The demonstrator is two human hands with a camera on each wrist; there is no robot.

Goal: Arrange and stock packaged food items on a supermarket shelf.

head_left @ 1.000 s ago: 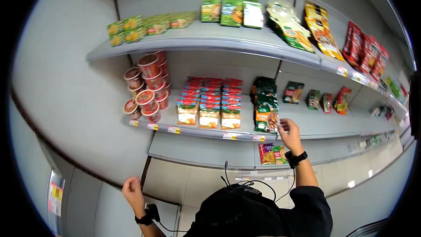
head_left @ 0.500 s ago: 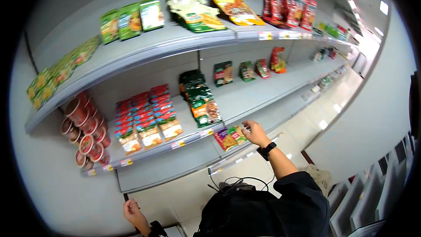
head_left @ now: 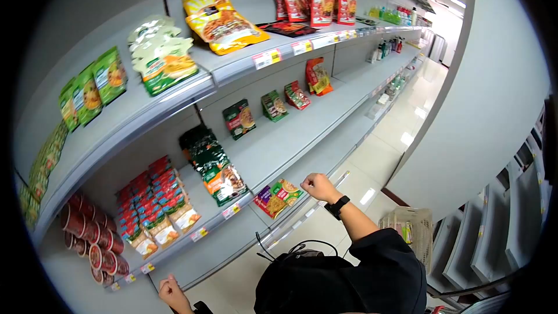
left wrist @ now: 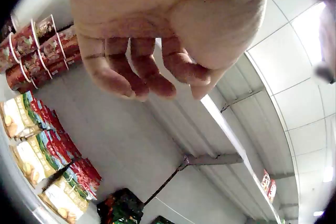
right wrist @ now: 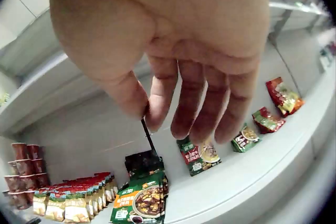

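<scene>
Store shelving: grey tiered shelves [head_left: 273,146] stand beside pale floor tiles [head_left: 378,145].
Right hand: right hand [head_left: 319,187] in the air, released; its 4 fingers bend loosely, the thumb beside the index finger, gripping nothing visible.
Nearest the right hand: 2 flat packets on the bottom shelf, the purple packet [head_left: 268,202] and the green packet [head_left: 289,190], side by side.
Left hand: left hand [head_left: 172,292] low before the shelving, also released; fingers hang half curled around empty space.
Nearest the left hand: price tags [head_left: 147,268] on the shelf edge, under 3 rows of red-topped packets [head_left: 154,200]; red cups [head_left: 99,238] are stacked to their left.
Middle shelf: dark green pouches [head_left: 225,183] overlap in a row, with 4 packs [head_left: 240,119] to their right.
</scene>
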